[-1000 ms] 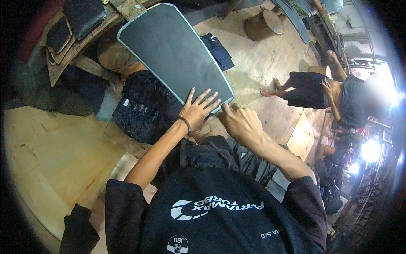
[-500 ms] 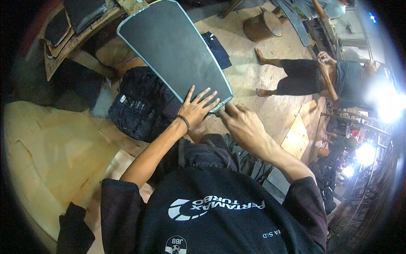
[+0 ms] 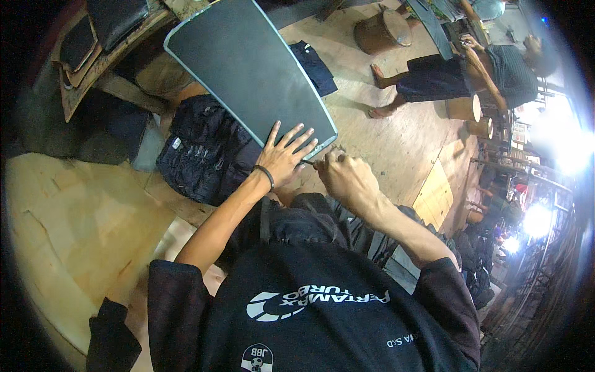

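A large dark grey panel (image 3: 248, 68) with a pale bluish rim lies in front of me, its narrower end toward my body. My left hand (image 3: 280, 156) rests on the near corner of that end, fingers spread over its surface, a dark band round the wrist. Close by at the right, my right hand (image 3: 350, 183) is closed round a small dark tool (image 3: 308, 162). Its thin shaft points left along the panel's near edge, by my left fingers. Most of the tool is hidden in my fist, so its exact kind does not show.
Left of the panel lies a heap of dark fabric (image 3: 198, 149). A wooden bench (image 3: 118, 62) carries black padded pieces. Further off stand a round drum-like stool (image 3: 381, 32) and a barefoot person (image 3: 434, 80). A yellowish sheet (image 3: 74, 229) spreads at left.
My right hand has drawn slightly down and left, and the tool's shaft now shows. The panel and left hand have shifted slightly left. The person at right has moved.
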`<action>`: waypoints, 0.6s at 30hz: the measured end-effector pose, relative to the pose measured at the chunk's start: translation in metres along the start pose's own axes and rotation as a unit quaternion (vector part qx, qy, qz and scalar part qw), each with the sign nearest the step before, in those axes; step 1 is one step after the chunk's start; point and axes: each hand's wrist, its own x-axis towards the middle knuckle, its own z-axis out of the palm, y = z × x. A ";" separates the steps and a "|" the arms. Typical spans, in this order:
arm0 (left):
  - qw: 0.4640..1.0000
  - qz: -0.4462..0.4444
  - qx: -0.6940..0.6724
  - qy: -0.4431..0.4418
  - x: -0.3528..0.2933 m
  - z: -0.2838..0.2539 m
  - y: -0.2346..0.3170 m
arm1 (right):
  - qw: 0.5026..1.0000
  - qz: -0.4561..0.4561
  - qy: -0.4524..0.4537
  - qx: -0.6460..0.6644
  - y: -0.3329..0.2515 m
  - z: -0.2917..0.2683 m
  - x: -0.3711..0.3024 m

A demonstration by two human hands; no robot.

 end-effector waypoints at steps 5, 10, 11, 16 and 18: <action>1.000 -0.005 -0.009 -0.021 -0.003 -0.002 0.002 | 0.985 -0.112 0.128 -0.003 -0.003 -0.007 -0.007; 1.000 -0.013 -0.016 -0.022 0.000 -0.007 0.004 | 0.993 -0.022 0.113 -0.033 0.001 0.001 -0.006; 0.999 -0.009 -0.020 -0.026 -0.001 -0.009 0.003 | 0.993 -0.014 0.109 -0.043 0.002 0.003 -0.008; 0.965 -0.015 -0.176 0.197 -0.023 -0.013 0.003 | 0.991 -0.061 0.122 -0.012 0.007 -0.002 -0.014; 0.855 -0.155 -0.246 0.430 -0.033 -0.006 0.011 | 0.988 -0.106 0.111 -0.026 0.012 -0.006 -0.013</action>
